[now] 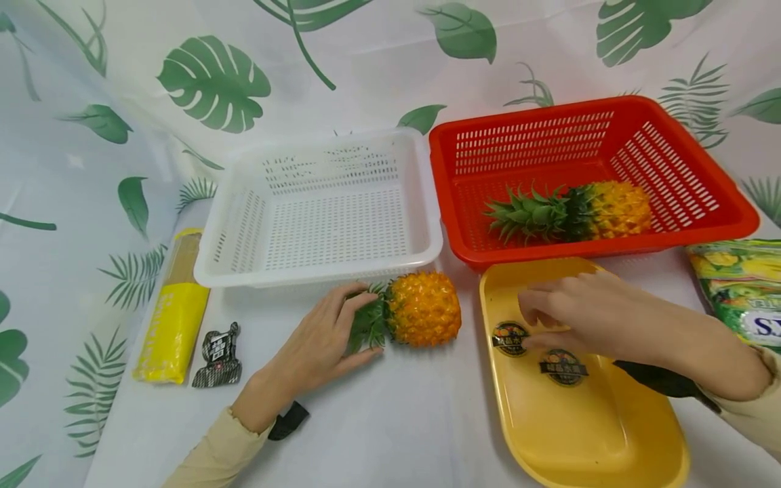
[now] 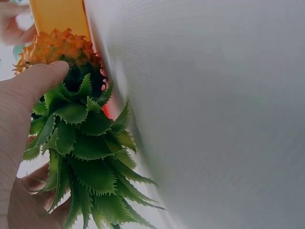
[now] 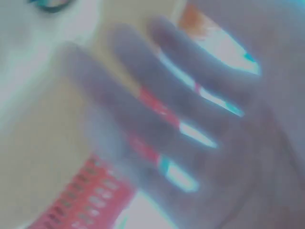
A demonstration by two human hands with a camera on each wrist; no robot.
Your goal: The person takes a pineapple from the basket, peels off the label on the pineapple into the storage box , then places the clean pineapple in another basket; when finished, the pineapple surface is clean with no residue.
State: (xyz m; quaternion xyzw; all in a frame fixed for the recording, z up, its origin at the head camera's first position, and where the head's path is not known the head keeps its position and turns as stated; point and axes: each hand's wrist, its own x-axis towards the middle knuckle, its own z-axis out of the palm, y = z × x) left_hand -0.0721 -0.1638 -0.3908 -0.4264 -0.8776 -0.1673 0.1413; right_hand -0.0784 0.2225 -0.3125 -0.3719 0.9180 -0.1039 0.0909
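A toy-like pineapple (image 1: 425,309) lies on the white table, its orange body to the right and its green leafy crown (image 2: 90,152) to the left. My left hand (image 1: 322,332) spreads around the crown, thumb on the near side and fingers on the far side; the left wrist view shows the thumb across the fruit's base and fingers partly hidden behind leaves. Firm contact cannot be made out. My right hand (image 1: 579,315) hovers over a yellow basin (image 1: 586,427) with loosely bent fingers and nothing held. In the right wrist view its fingers (image 3: 157,90) are blurred and apart.
A white perforated basket (image 1: 335,224) stands behind the left hand. Beside it, a red basket (image 1: 518,163) contains another pineapple (image 1: 619,209). On the left lie a yellow packet (image 1: 173,318) and a small dark packet (image 1: 219,356). A green-yellow bag (image 1: 741,285) lies at far right.
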